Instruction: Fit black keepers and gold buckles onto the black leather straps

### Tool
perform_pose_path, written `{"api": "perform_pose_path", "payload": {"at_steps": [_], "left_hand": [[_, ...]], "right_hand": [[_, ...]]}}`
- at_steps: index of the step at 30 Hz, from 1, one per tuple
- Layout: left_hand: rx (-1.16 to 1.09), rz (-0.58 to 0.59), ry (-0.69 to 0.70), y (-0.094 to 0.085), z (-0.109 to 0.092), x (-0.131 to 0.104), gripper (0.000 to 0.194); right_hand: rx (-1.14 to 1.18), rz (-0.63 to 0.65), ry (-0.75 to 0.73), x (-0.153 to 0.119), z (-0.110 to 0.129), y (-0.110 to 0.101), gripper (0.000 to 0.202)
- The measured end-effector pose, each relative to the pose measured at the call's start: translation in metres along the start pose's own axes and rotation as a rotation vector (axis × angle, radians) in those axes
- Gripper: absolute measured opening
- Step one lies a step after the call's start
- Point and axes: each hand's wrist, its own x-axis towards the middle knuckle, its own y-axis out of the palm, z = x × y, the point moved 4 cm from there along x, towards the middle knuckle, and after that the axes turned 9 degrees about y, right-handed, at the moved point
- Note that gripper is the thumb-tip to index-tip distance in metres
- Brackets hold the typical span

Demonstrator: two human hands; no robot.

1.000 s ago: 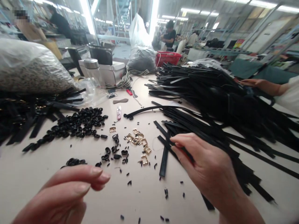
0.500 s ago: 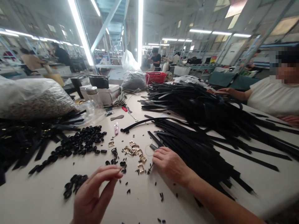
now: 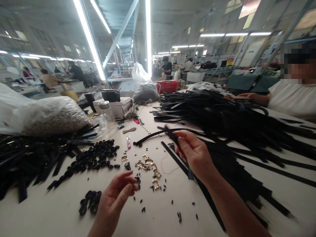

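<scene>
My right hand grips a black strap between thumb and fingers, its end raised above the table and slightly blurred. Just beneath and to the right spreads a pile of black straps. My left hand hovers at the lower middle, its fingers loosely curved and apart, with nothing visible between them. Close to its fingertips are small black loops. Gold rectangular buckles lie in a cluster between my hands, with tiny black bits scattered around. A cluster of black loops sits left of my left wrist.
A larger heap of black loops and a full plastic bag are on the left. Pink-handled snips lie mid-table. Farther back are a glass jar, a white box and a red basket. A co-worker sits at the right.
My right hand has risen from the table near the buckles, moving right and away from me, and now holds up a strap. My left hand has shifted right, its fingers loosening. The view has turned slightly.
</scene>
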Motion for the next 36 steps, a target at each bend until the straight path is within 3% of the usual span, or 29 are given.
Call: {"api": "perform_pose_path", "payload": {"at_steps": [4, 7, 14, 17, 21, 29, 32, 36], "left_hand": [[-0.188, 0.005, -0.146, -0.002, 0.006, 0.006, 0.052], [-0.223, 0.018, -0.268, -0.003, 0.012, 0.007, 0.048], [-0.244, 0.03, -0.355, -0.002, 0.021, 0.007, 0.037], [-0.274, 0.023, -0.391, -0.001, 0.023, 0.007, 0.039], [-0.33, 0.002, -0.397, -0.001, 0.026, 0.006, 0.037], [-0.316, 0.011, -0.376, -0.003, 0.03, 0.003, 0.037], [-0.156, 0.128, -0.302, -0.003, 0.027, 0.002, 0.028], [0.25, 0.279, 0.043, -0.002, 0.012, 0.006, 0.015]], "right_hand": [[-0.171, 0.376, 0.057, -0.039, -0.011, 0.056, 0.015], [-0.198, 0.48, 0.063, -0.052, -0.023, 0.074, 0.01], [-0.239, 0.525, 0.069, -0.049, -0.044, 0.08, 0.005], [-0.248, 0.489, 0.021, -0.049, -0.049, 0.081, 0.013], [-0.249, 0.44, -0.075, -0.049, -0.052, 0.082, 0.016], [-0.343, 0.429, -0.32, -0.05, -0.05, 0.081, 0.003], [-0.385, 0.434, -0.368, -0.052, -0.049, 0.081, 0.011], [-0.419, 0.422, -0.411, -0.054, -0.047, 0.083, 0.01]]}}
